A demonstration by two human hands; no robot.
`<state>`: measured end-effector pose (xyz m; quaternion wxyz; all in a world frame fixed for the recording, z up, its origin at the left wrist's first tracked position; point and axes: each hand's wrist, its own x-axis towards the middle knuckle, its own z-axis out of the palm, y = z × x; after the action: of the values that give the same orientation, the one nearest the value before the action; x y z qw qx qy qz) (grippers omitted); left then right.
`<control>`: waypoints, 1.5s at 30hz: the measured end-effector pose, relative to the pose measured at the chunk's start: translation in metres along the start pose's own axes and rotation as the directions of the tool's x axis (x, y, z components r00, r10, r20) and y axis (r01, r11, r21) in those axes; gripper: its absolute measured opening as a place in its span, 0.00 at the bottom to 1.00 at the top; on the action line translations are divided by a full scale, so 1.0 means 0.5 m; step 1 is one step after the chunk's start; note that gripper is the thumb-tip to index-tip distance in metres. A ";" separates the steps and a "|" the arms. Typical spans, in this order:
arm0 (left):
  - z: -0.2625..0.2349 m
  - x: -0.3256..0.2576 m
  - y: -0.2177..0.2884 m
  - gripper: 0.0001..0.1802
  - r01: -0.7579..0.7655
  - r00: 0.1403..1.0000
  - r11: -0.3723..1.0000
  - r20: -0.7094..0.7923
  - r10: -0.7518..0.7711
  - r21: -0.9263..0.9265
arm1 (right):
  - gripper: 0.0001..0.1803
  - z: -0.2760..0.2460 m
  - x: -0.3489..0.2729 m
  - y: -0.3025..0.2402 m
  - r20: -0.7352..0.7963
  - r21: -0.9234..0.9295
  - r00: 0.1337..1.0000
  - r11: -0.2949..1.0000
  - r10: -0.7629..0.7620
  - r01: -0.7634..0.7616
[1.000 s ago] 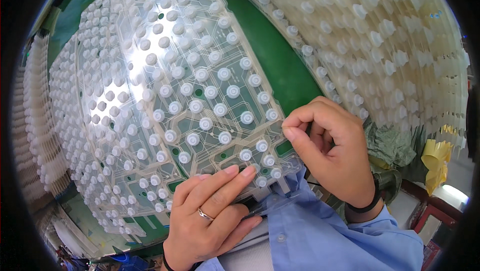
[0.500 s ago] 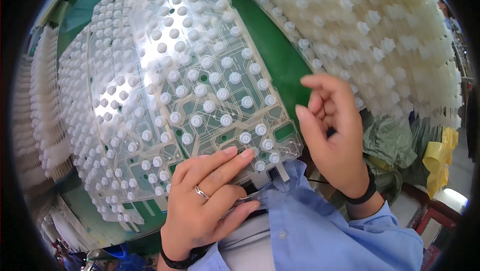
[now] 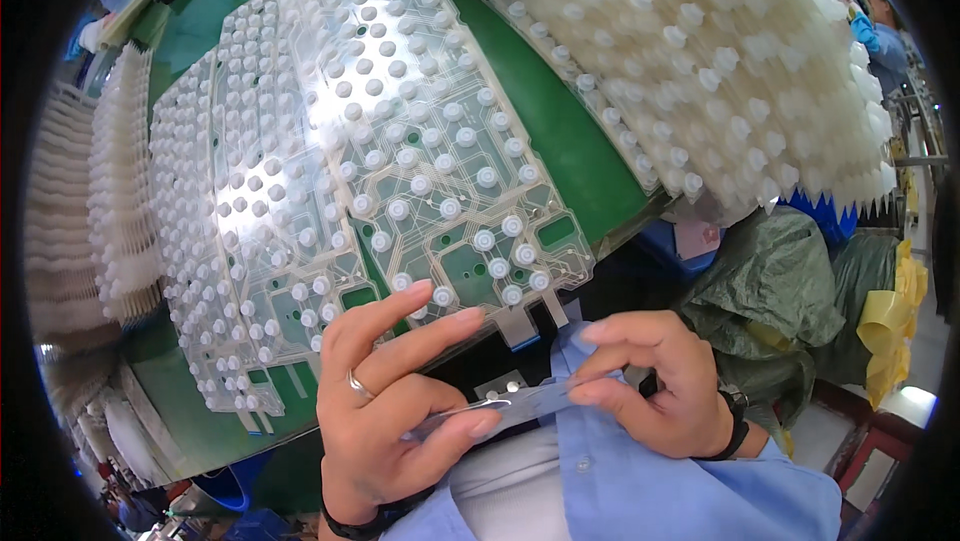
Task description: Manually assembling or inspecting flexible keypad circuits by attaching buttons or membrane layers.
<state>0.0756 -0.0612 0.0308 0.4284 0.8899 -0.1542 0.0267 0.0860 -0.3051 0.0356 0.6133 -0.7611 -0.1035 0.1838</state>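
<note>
My left hand (image 3: 395, 406), with a ring on one finger, pinches the edge of a small clear plastic film (image 3: 535, 403) between the thumb and a bent finger. Its upper fingers reach over the lower edge of a clear keyboard membrane sheet (image 3: 425, 226) dotted with white rubber domes. At the film's other end, my right hand (image 3: 655, 381) is closed in a pinch on it. The film is stretched between both hands in front of my blue shirt. Two small white dots show beside the film; whether they sit on it I cannot tell.
More domed membrane sheets (image 3: 250, 271) overlap on the green table (image 3: 575, 156). A tall stack of them (image 3: 740, 71) leans at right, and further stacks (image 3: 125, 191) stand at left. Dark green plastic bags (image 3: 765, 281) and yellow sheeting (image 3: 880, 326) lie right of the table. Another person (image 3: 880, 36) is at far right.
My right hand has come down and left, from beside the sheets to a pinch on the film. My left hand's upper fingers have spread and lifted. The view has shifted slightly.
</note>
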 end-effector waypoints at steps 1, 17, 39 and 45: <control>0.001 -0.002 0.007 0.16 0.011 1.000 1.000 -0.005 -0.011 0.025 | 0.16 0.000 -0.004 0.007 0.001 -0.017 0.999 0.999 -0.032 0.032; 0.078 0.049 0.012 0.15 -0.190 0.972 0.978 0.156 0.176 0.082 | 0.03 -0.078 0.094 0.028 -0.115 -0.067 0.985 0.991 -0.126 0.119; 0.080 0.045 -0.025 0.14 -0.208 0.966 0.969 0.186 0.181 0.137 | 0.02 -0.057 0.145 0.017 -0.060 -0.196 0.997 0.979 0.045 -0.056; 0.078 0.044 -0.025 0.15 -0.208 0.965 0.969 0.192 0.181 0.135 | 0.02 -0.054 0.147 0.016 -0.069 -0.202 0.996 0.977 0.055 -0.068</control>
<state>0.0969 -0.0892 0.0008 0.3380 0.8997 -0.2762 0.0008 0.1634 -0.3027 0.0215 0.5291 -0.8283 -0.0788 0.1669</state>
